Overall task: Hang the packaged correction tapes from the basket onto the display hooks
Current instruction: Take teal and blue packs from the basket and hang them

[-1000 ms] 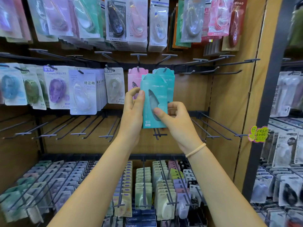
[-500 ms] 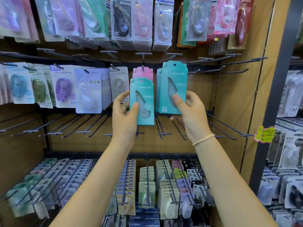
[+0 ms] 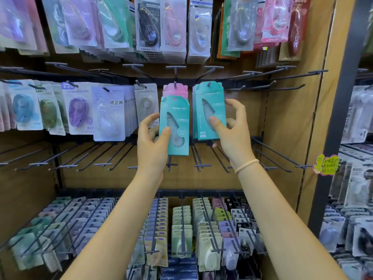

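My left hand (image 3: 151, 142) pinches a teal correction tape pack (image 3: 177, 118) by its lower left edge, holding it upright in front of a pink pack (image 3: 175, 90) that hangs on a middle hook. A second teal pack (image 3: 210, 106) hangs on the hook to the right, in front of another teal one. My right hand (image 3: 230, 136) has its thumb on that pack's front and its fingers curled loosely by its right edge. The basket is out of view.
Bare black hooks (image 3: 298, 74) jut out to the right of the teal packs and along the row below (image 3: 101, 158). Campus tape packs (image 3: 78, 110) hang at left, more packs fill the top row (image 3: 149, 27) and the bottom pegs (image 3: 181, 239). A wooden side panel (image 3: 292, 128) stands at right.
The two teal packs, held together a second ago, have been split. My right hand carried one up and right onto the hook; my left hand keeps the other, now slightly lower left.
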Action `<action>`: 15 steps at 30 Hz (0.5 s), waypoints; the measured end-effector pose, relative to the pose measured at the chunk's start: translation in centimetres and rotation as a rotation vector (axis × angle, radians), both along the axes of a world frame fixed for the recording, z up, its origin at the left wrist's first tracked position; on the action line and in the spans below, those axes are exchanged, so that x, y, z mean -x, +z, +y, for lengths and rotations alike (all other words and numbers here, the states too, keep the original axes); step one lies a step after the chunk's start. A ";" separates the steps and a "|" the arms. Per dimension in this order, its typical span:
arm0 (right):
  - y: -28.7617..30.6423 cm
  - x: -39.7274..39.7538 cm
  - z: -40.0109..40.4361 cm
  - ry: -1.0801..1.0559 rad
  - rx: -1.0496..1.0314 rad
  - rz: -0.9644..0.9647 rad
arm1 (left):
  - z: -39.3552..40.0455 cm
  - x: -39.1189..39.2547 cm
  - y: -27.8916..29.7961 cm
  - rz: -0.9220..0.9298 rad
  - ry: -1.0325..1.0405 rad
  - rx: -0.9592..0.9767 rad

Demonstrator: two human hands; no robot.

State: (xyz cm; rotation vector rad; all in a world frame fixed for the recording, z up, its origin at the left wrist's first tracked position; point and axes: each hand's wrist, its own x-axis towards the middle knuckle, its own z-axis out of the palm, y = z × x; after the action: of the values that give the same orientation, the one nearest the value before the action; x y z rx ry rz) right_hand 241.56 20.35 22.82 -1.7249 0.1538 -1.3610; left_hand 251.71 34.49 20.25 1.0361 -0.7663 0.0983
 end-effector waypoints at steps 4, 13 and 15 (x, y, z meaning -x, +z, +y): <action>0.0 -1.5 -0.8 -0.027 -0.034 0.107 | -0.2 -0.3 0.0 -0.010 0.003 -0.023; 1.5 -3.1 -1.7 0.068 -0.195 0.273 | -0.8 -1.2 0.8 0.099 -0.117 -0.008; 1.4 -2.5 -1.7 0.046 -0.191 0.282 | -1.3 -1.3 1.2 0.125 -0.166 0.003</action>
State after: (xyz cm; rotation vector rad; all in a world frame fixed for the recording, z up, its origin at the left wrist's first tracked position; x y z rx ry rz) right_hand 244.09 18.64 24.24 -1.7386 0.3878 -1.0294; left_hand 253.00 33.15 21.49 0.9629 -0.7354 -0.1072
